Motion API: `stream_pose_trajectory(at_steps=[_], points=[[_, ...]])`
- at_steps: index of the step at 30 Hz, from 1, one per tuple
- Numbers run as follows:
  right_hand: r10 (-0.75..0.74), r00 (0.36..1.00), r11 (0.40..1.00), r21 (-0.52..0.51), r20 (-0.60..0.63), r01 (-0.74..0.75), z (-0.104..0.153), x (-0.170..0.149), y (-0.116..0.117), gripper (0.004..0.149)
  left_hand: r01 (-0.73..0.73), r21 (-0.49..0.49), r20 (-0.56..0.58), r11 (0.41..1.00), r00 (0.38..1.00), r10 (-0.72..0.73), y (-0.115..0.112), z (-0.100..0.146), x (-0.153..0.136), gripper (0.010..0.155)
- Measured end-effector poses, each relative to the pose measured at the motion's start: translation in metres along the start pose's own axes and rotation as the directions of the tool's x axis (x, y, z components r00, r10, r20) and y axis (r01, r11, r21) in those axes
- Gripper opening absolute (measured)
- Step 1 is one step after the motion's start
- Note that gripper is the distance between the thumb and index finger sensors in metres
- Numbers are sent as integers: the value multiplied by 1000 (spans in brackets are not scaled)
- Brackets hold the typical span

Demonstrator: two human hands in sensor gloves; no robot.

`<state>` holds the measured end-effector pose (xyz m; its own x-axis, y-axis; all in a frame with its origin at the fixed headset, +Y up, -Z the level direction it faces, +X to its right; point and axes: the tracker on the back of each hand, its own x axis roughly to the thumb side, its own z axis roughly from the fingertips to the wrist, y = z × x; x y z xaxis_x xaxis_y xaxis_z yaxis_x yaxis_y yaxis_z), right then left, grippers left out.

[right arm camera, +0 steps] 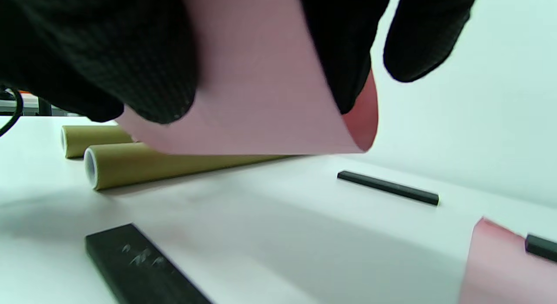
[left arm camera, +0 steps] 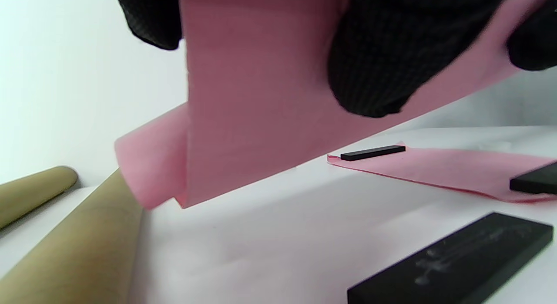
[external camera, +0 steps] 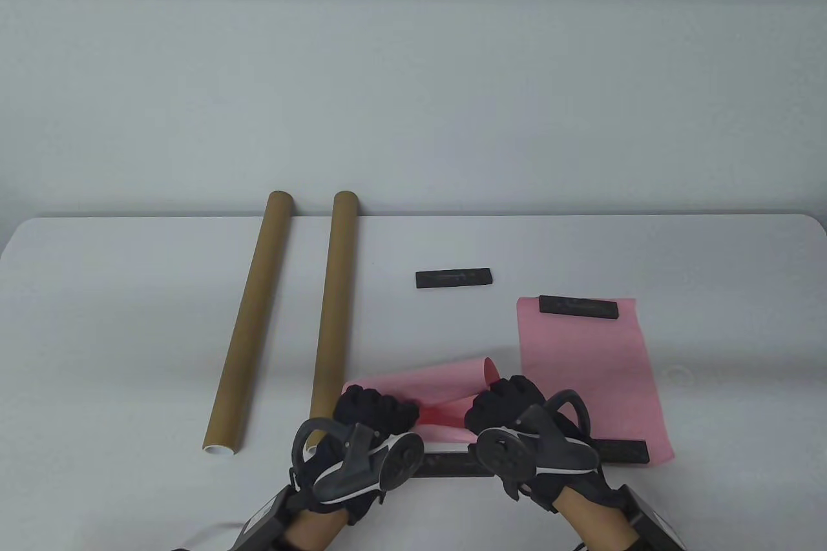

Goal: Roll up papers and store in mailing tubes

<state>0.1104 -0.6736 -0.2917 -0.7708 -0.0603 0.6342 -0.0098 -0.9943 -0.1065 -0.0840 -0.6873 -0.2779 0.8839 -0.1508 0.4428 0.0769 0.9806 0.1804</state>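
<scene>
Both hands hold one curled pink paper [external camera: 429, 386] just above the table near its front edge. My left hand [external camera: 373, 412] grips its left part and my right hand [external camera: 510, 405] grips its right part. The paper shows loosely rolled in the left wrist view [left arm camera: 261, 121] and the right wrist view [right arm camera: 261, 108]. Two brown mailing tubes lie side by side to the left: the left tube [external camera: 252, 318] and the right tube [external camera: 333, 312], whose near end is hidden behind my left hand. A second pink sheet [external camera: 588, 370] lies flat at the right.
A black bar weight [external camera: 579, 307] holds the flat sheet's far edge and another [external camera: 620, 451] its near edge. A third bar [external camera: 453, 278] lies loose at mid table. A fourth bar [external camera: 446, 464] lies under my hands by the front edge.
</scene>
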Motion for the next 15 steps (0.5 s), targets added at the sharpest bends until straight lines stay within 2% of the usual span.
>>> stream_pose_trajectory(at_steps=[2, 3, 5, 8, 9, 12, 13, 15], points=[[-73, 997, 997, 15, -12, 73, 1, -3, 7, 38, 23, 25, 21, 999, 1000, -23, 0, 4, 2, 66], [-156, 987, 987, 29, -24, 157, 3, -8, 13, 38, 33, 35, 53, 999, 998, -35, 0, 6, 3, 69], [-323, 944, 941, 83, -61, 327, 4, -18, 24, 38, 67, 36, 95, 997, 993, -70, -3, 7, 7, 71], [-469, 877, 873, 95, -107, 479, 5, -30, 32, 38, 106, 23, 125, 994, 986, -108, -8, 4, 11, 72], [-480, 870, 865, 103, -113, 490, 4, -31, 33, 37, 106, 16, 127, 994, 986, -107, -10, 2, 12, 69], [-426, 899, 897, 85, -100, 434, 5, -31, 31, 40, 55, -9, 94, 998, 994, -54, -12, -4, 9, 54], [-394, 914, 916, 40, -93, 399, 8, -29, 30, 51, 14, -26, 69, 1000, 998, -12, -13, -6, 7, 50], [-223, 974, 973, -78, -46, 219, 16, -23, 23, 75, -92, -69, 16, 993, 995, 94, -15, -9, -1, 46]])
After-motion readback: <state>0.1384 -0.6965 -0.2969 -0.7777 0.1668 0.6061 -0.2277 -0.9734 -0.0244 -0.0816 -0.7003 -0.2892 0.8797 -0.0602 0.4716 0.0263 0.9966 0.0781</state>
